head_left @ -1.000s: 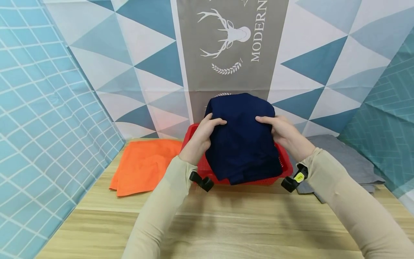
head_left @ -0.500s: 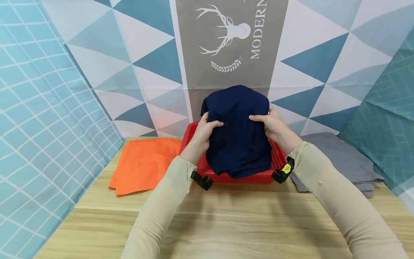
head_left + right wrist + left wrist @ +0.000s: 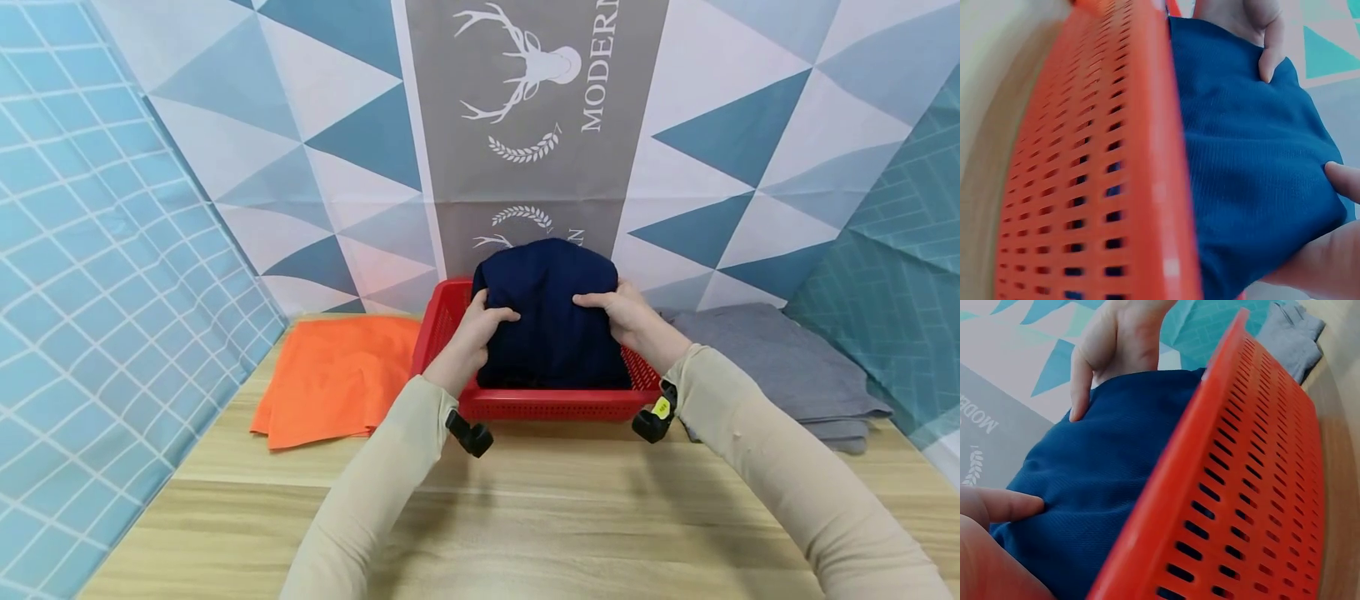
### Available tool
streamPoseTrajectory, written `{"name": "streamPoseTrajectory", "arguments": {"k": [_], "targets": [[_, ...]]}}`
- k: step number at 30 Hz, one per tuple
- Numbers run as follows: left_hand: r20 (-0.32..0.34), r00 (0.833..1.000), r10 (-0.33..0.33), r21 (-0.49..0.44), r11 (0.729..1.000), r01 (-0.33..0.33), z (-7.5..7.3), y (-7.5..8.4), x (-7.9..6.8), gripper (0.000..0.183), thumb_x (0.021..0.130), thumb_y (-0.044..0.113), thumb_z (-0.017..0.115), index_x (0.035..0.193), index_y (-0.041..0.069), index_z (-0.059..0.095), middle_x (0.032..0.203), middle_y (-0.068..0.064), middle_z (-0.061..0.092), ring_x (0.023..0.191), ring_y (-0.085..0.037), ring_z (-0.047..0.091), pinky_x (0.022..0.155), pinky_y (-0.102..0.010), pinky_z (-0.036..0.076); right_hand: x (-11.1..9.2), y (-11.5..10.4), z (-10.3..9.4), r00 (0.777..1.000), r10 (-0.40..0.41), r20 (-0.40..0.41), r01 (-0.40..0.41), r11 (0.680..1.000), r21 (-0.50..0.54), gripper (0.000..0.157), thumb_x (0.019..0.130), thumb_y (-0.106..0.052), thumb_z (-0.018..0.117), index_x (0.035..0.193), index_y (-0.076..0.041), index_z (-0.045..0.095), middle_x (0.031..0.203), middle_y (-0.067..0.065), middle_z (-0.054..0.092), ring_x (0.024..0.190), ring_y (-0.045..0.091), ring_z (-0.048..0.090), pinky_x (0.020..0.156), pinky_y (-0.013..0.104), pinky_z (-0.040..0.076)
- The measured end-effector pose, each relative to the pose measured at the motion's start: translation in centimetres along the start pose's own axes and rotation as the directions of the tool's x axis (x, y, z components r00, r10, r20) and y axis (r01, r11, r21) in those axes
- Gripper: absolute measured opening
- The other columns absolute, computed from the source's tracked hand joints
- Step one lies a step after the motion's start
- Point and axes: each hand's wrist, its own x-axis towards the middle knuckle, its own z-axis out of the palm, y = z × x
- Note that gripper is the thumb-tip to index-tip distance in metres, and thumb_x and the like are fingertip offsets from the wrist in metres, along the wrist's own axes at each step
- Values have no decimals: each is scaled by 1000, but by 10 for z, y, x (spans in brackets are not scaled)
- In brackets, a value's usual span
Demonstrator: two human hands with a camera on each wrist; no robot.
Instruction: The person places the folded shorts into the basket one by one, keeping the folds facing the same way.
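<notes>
A folded navy blue cloth [image 3: 551,333] is held by both hands, its lower part down inside a red perforated plastic basket [image 3: 555,406]. My left hand [image 3: 472,337] grips the cloth's left side, thumb on the near face. On the right side my right hand [image 3: 633,321] holds it the same way, thumb on top and fingers behind. In the left wrist view, the cloth [image 3: 1104,456] passes behind the basket's front wall [image 3: 1241,481]. The right wrist view shows the cloth [image 3: 1260,150] bulging between both thumbs. The fingers behind the cloth are mostly hidden.
An orange cloth [image 3: 337,375] lies flat on the wooden table [image 3: 525,508], left of the basket. Folded grey cloths [image 3: 780,367] lie to its right. A patterned wall hanging [image 3: 360,167] stands close behind, with a blue tiled sheet [image 3: 120,250] at the left.
Both hands have lowered the navy cloth; its lower edge hung over the basket's front rim and now sits behind it. The right hand has moved a little left.
</notes>
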Motion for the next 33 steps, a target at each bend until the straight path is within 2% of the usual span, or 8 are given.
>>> {"name": "streamPoseTrajectory", "arguments": {"k": [4, 10, 18, 23, 29, 33], "targets": [[-17, 999, -39, 33, 999, 40, -1, -6, -1, 80, 80, 9, 59, 147, 19, 16, 150, -4, 18, 134, -25, 20, 110, -45, 18, 1, 9, -1, 998, 43, 54, -43, 999, -5, 66, 88, -7, 55, 143, -5, 18, 145, 12, 26, 123, 28, 34, 108, 42, 26], [-20, 996, -86, 39, 995, 87, -4, -15, 2, 78, 79, 8, 60, 146, 17, 20, 150, -5, 20, 132, -27, 23, 109, -45, 20, 4, 21, -2, 992, 90, 87, -89, 996, -16, 63, 90, -7, 52, 144, -4, 18, 146, 12, 24, 123, 28, 33, 108, 43, 25], [-48, 994, -102, 42, 994, 104, -6, -19, 7, 74, 80, 7, 60, 144, 15, 24, 148, -7, 24, 131, -28, 26, 109, -45, 21, 7, 30, -1, 989, 145, 14, -143, 987, -68, 64, 88, -7, 53, 139, 4, 17, 142, 15, 24, 123, 29, 30, 109, 42, 24], [-58, 992, -116, 23, 993, 117, -9, -23, 10, 73, 81, 5, 59, 144, 16, 25, 147, -7, 27, 130, -29, 29, 108, -45, 24, 10, 36, -4, 989, 149, 16, -148, 986, -80, 61, 89, -6, 51, 139, 4, 17, 141, 16, 26, 124, 30, 31, 108, 42, 25], [-75, 987, -145, -2, 989, 145, -13, -27, 13, 73, 81, 4, 58, 145, 16, 24, 147, -8, 26, 129, -30, 29, 107, -45, 26, 13, 42, -8, 989, 149, 21, -145, 982, -124, 49, 90, -6, 49, 135, 4, 29, 130, 14, 39, 114, 27, 42, 105, 42, 31], [-84, 987, -136, -12, 991, 136, -14, -28, 13, 72, 82, 4, 57, 145, 16, 23, 148, -8, 23, 131, -30, 26, 108, -44, 25, 15, 46, -9, 987, 162, -17, -162, 972, -171, 43, 90, -9, 50, 129, 6, 36, 122, 11, 42, 109, 24, 42, 103, 41, 32]]}}
